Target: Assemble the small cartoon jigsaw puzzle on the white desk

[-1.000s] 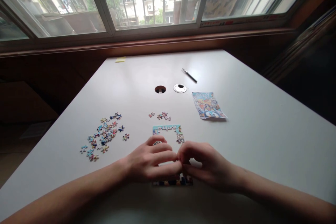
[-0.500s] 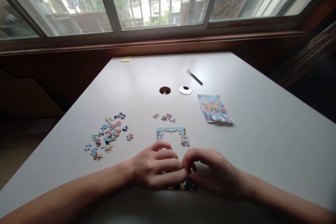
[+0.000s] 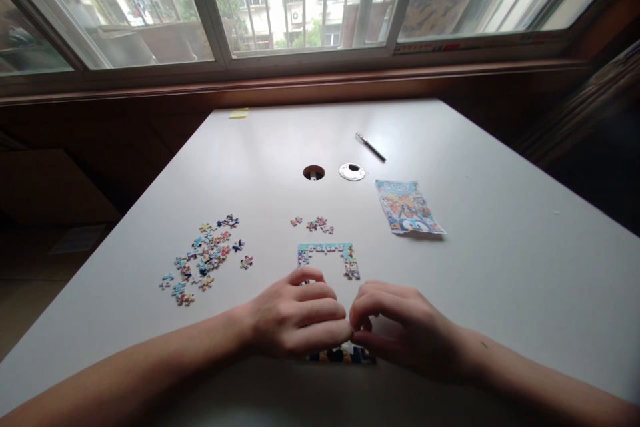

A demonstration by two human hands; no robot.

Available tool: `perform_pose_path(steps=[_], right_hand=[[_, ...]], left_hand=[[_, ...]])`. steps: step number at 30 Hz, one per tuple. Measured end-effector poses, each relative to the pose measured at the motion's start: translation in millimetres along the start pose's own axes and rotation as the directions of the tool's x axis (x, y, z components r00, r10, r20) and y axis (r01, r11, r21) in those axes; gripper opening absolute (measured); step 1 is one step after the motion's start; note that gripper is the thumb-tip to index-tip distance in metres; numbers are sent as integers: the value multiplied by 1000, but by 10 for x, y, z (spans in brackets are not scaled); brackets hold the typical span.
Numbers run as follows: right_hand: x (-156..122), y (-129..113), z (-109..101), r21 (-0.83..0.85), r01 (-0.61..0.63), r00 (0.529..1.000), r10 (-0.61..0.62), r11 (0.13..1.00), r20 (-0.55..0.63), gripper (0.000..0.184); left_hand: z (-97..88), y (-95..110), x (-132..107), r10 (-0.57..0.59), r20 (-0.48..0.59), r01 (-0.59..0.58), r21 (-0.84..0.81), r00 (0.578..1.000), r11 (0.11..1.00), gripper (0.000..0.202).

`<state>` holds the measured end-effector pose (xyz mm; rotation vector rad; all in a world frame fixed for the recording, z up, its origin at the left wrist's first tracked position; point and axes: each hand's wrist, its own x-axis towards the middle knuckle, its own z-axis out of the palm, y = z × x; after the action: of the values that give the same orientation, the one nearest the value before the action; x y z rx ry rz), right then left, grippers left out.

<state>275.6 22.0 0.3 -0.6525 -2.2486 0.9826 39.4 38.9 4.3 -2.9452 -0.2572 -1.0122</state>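
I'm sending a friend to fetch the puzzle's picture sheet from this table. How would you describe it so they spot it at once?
On the white table by the window, look just right of the round cable hole and its loose silver cap. The sheet lies flat there, below the pen. It is the only whole printed rectangle; everything else colourful is small puzzle pieces.

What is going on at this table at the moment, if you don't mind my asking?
A person is putting together a small jigsaw puzzle on a white table. The left hand and the right hand meet fingertip to fingertip over the frame's near edge; whether they hold a piece is hidden. Only the border is assembled. A pile of loose pieces lies to the left, a few more pieces beyond the frame, and a printed picture sheet to the right.
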Motion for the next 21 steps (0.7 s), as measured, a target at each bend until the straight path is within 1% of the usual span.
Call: perform_pose_path(steps=[4,5,6,7,8,9,10,11,12,13,15,17,18,19,21], right_hand=[[21,-16,-27,1,31,999,-31,1000,-12,10],[33,-11,-46,-7,38,999,-38,999,-34,11],[48,2,-71,-25,38,996,-40,999,-77,12],[63,24,-102,-56,25,989,-33,998,-141,11],[78,58,-136,-98,-7,975,-15,995,-223,11],[92,100,-172,-146,-58,951,10,988,-310,11],[103,150,-207,-194,-111,922,28,975,-387,10],[111,203,-238,-231,-157,897,41,960,-441,10],[117,255,-263,-255,-192,883,53,948,-467,10],[120,302,-283,-265,-222,872,70,938,-484,10],[122,363,-303,-265,-253,871,100,930,-480,10],[125,381,-305,-263,-258,879,113,930,-462,10],[127,378,-302,-266,-255,883,112,930,-456,10],[130,370,-300,-271,-247,888,105,931,-447,10],[137,353,-297,-279,-217,908,88,936,-411,10]], left_hand=[[10,-6,-13,-31,-20,31,-32,999,999,4],[2,-32,-20,-60,-38,59,-42,997,997,6],[-13,-72,-30,-118,-66,115,-44,991,992,9],[-32,-128,-44,-205,-93,203,-35,974,979,11],[-53,-197,-61,-317,-145,319,-11,937,948,11],[-74,-274,-83,-459,-184,470,22,869,882,11],[-91,-355,-108,-568,-208,590,55,796,806,10],[-103,-431,-134,-638,-231,668,83,734,739,9],[-110,-497,-160,-672,-210,700,106,710,706,10],[-112,-548,-183,-695,-181,717,119,696,687,12],[-105,-589,-208,-707,-143,722,138,692,678,14],[-90,-545,-194,-687,-144,701,135,713,700,15],[-79,-494,-173,-664,-144,679,120,734,724,16],[-66,-428,-145,-632,-134,645,98,763,758,17],[-29,-280,-82,-557,-58,559,33,829,829,18]])
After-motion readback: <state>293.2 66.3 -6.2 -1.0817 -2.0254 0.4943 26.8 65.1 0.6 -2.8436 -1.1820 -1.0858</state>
